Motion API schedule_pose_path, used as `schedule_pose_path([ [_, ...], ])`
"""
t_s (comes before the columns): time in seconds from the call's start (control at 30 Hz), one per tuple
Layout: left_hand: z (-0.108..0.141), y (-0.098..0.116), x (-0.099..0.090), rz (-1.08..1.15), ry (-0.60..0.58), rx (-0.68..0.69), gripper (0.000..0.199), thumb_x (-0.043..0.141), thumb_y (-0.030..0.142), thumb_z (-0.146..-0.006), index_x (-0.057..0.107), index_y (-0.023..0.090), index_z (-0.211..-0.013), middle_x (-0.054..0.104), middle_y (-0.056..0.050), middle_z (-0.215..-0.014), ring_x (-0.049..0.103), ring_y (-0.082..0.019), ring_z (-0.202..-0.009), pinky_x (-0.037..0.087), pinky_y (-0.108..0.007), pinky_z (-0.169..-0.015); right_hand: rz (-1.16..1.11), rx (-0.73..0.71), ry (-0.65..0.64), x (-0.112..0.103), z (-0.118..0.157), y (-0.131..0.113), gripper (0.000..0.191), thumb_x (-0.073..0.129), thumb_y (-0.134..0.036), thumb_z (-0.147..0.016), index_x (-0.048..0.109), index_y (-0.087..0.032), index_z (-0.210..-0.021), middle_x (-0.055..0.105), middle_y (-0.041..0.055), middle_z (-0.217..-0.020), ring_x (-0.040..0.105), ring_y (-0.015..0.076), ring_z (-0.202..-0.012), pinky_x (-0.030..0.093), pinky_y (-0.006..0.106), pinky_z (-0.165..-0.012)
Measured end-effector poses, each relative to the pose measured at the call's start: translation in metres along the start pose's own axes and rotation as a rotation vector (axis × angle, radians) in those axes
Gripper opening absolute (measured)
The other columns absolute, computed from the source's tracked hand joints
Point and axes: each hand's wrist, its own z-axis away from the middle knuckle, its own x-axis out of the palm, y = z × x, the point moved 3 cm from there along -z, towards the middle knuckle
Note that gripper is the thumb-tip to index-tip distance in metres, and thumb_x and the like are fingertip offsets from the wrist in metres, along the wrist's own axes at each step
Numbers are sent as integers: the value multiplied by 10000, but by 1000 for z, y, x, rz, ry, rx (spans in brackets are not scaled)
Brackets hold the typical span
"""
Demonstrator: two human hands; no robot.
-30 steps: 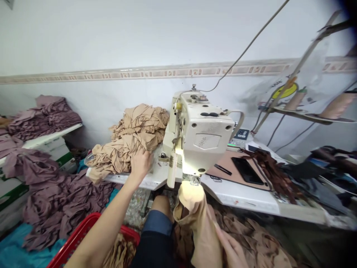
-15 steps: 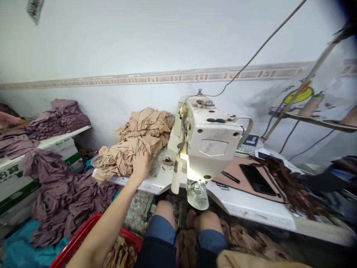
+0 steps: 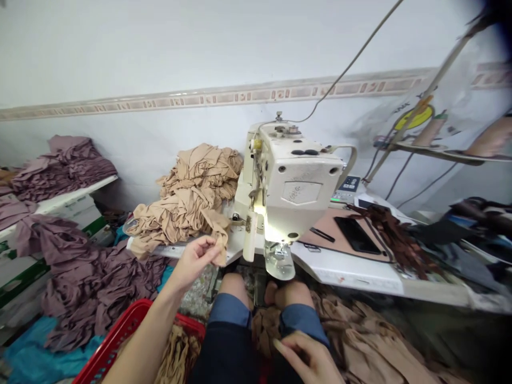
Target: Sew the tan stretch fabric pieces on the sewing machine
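My left hand (image 3: 201, 257) pinches a tan cloth piece (image 3: 218, 226) between thumb and fingers, at the front edge of the table. The cloth's upper end stretches back toward the crumpled pile of tan cloth (image 3: 172, 216) left of the sewing machine (image 3: 298, 186). Low in the view, my right hand (image 3: 308, 358) hovers over my lap, its fingers loosely bent and apart, with nothing visible in them. The machine's work light is on, and a clear guard (image 3: 279, 264) hangs around its needle area.
A red basket (image 3: 116, 333) with tan cloth stands at lower left. Mauve cloth (image 3: 106, 282) is heaped beside it. Right of the machine lie a phone (image 3: 357, 235), black tweezers (image 3: 322, 234) and brown strips (image 3: 394, 234). Brown and tan cloth (image 3: 376, 346) lies below the table.
My left hand has gone from lying on the tan pile to drawing a cloth piece toward me. My right hand has come into view at the bottom. The view has shifted slightly.
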Motion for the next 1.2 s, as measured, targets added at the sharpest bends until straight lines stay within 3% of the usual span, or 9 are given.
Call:
schedule_pose_path([
  [0.17,59,7,31,309,-266,-395,477,913,543,-796,639,186,-953,582,67,-676,401,-42,-435,310,-154,-407,-112,-167,120,31,-23,-75,255,715,-401,-1006,813,-219,-1155,789,120,-1103,741,230,-827,569,276,-645],
  [0.27,75,-4,49,313,-400,-466,482,906,546,-804,637,190,-986,530,93,-616,342,-39,-409,254,-153,-387,-185,-211,95,41,-33,-90,486,785,-260,-907,706,-247,-1387,738,133,-1340,744,229,-901,589,284,-684],
  [0.47,93,-41,70,343,-168,-332,468,917,435,-814,675,183,-1124,707,-35,-911,689,-167,-814,543,-233,-729,-338,-3,63,64,-37,-63,131,655,-219,-878,698,-201,-1000,760,29,-873,709,172,-677,524,250,-591],
  [0.63,122,-68,103,192,-361,-330,659,867,397,-857,625,243,-1451,729,-139,-1307,709,-297,-1142,577,-364,-946,-179,67,151,38,-21,-44,94,687,-159,-799,709,-191,-885,722,-5,-765,662,159,-671,502,243,-632],
  [0.73,125,-73,117,104,-398,-288,541,725,463,-973,653,213,-1447,764,-103,-1071,707,-256,-981,569,-330,-853,-108,99,109,9,-13,-36,44,739,-171,-815,741,-180,-857,696,-18,-726,600,138,-633,429,227,-583],
  [0.83,115,-63,127,140,-639,-298,532,680,521,-1001,702,171,-1402,634,6,-700,539,-147,-607,424,-219,-576,-188,122,-141,-15,-9,-30,203,790,-346,-883,777,-165,-793,681,-5,-723,549,130,-620,390,235,-567],
  [0.93,101,-46,128,146,-893,-292,455,699,560,-979,833,154,-1138,609,1,-623,465,-127,-537,349,-211,-507,-315,117,-434,-29,-7,-33,392,800,-534,-895,798,-162,-770,628,-11,-707,494,119,-599,365,240,-553],
  [1.07,83,-27,125,52,-904,-119,350,710,495,-982,861,179,-970,726,-65,-832,608,-176,-723,473,-244,-666,-301,-7,-489,-40,-18,-52,365,794,-529,-913,805,-178,-814,703,49,-944,617,170,-790,476,270,-694],
  [1.2,81,-25,125,101,-845,-219,365,719,502,-971,814,151,-995,652,-28,-769,518,-141,-662,397,-227,-615,-305,41,-528,-44,-30,-61,385,790,-556,-909,780,-177,-844,676,6,-767,566,153,-676,460,260,-638],
])
